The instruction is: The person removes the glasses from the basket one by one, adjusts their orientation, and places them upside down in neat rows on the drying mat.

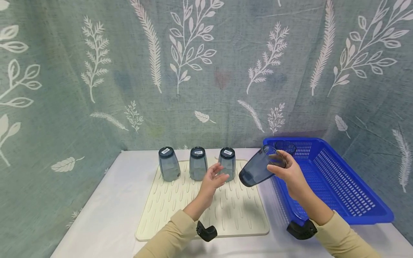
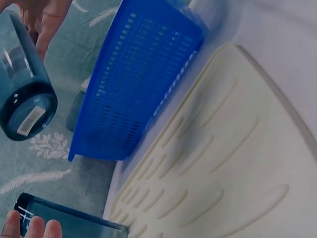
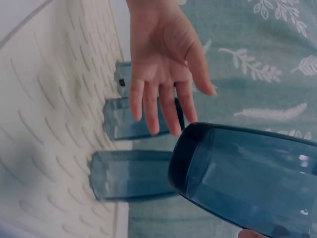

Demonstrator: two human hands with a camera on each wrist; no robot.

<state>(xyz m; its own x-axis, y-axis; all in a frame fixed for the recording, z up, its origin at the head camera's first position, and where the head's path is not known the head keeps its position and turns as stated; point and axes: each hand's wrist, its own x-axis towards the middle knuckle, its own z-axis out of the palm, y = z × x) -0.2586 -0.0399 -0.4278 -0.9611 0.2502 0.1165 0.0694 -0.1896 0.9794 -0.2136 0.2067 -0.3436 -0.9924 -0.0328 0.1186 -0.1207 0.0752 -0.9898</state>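
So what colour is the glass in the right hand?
The glass is translucent blue, darker at its base; best seen in the right wrist view.

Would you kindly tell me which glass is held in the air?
The tilted glass in the right hand; the three glasses on the mat stand upside down.

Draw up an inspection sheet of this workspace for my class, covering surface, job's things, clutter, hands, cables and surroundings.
Surface: white-covered table with a cream textured mat.
Job's things: left glass, middle glass and right glass stand mouth-down in a row on the mat; held glass tilted, base lower; blue basket at right, with a partly hidden glass at its far-left corner.
Clutter: nothing seen.
Hands: left hand empty, near the right glass; right hand grips the held glass near its mouth.
Cables: nothing seen.
Surroundings: grey-green cloth with white leaf prints.
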